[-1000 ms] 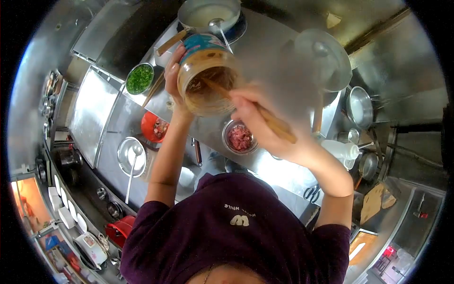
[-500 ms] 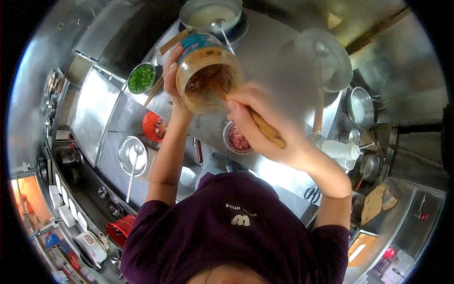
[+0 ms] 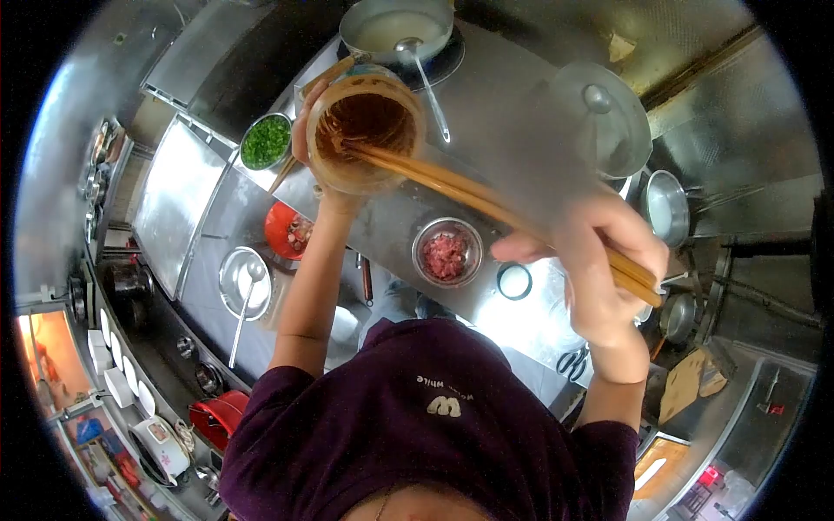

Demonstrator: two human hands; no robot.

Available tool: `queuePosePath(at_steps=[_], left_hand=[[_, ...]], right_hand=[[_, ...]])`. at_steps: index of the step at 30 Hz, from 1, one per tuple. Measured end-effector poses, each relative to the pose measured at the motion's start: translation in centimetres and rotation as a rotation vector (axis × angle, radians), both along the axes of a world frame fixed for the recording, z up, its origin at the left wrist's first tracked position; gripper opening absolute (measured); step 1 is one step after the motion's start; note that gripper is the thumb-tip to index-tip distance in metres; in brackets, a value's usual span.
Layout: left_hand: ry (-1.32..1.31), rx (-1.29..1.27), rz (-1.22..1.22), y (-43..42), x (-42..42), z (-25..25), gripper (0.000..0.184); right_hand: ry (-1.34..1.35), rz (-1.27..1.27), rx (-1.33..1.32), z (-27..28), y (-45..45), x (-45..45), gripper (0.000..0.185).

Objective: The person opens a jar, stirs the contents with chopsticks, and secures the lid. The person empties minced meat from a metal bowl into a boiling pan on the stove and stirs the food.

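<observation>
The left hand [image 3: 304, 135] is clasping a jar [image 3: 369, 178] above the desk [image 3: 473, 95], the right hand [image 3: 599, 269] is gripping chopsticks [image 3: 469, 193] reaching past the jar's rim, and open desk is separating pan [image 3: 347, 39] from meat bowl [image 3: 419, 256].

Steel worktop [image 3: 382, 230] is spanning centre, light [image 3: 497, 318] is glaring off near edge. Metal wall [image 3: 738, 148] is standing right, steel panel [image 3: 176, 208] is reflecting white left, orange glow [image 3: 54, 352] is showing lower-left.

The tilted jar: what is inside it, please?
Inside the jar, a dark brown, paste-like coating shows, and the tips of the chopsticks reach in. The chopsticks cover part of it; how much lies at the bottom cannot be told.
</observation>
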State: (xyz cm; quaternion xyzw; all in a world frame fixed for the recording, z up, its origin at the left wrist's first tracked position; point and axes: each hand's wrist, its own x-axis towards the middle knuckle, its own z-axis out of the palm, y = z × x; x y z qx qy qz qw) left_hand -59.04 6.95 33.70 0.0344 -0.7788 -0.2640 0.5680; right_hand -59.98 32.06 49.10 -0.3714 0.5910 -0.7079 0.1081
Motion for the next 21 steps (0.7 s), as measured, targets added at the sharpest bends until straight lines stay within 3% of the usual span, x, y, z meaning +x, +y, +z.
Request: queuePosePath(at_steps=[2, 4, 9, 15, 21], left_hand=[[0.044, -0.01, -0.066, 0.0, 0.1, 0.0, 0.093], [0.164, -0.022, -0.262, 0.4, 0.0, 0.8, 0.072], [0.034, 0.103, -0.253, -1.8, 0.1, -3.1, 0.073], [0.04, 0.065, -0.227, -0.9, 0.5, -1.1, 0.077], [0.059, 0.03, -0.167, -0.3, 0.4, -0.3, 0.081]], right_hand=[[0.028, -0.038, 0.074, 0.4, 0.3, 0.1, 0.007], [0.107, -0.076, 0.077, 0.1, 0.2, 0.1, 0.006], [0.606, -0.089, 0.11, -1.7, -1.7, 0.2, 0.012], [0.634, -0.047, 0.193, -2.5, -2.0, 2.3, 0.02], [0.494, -0.07, 0.035, -3.3, -2.2, 3.3, 0.02]])
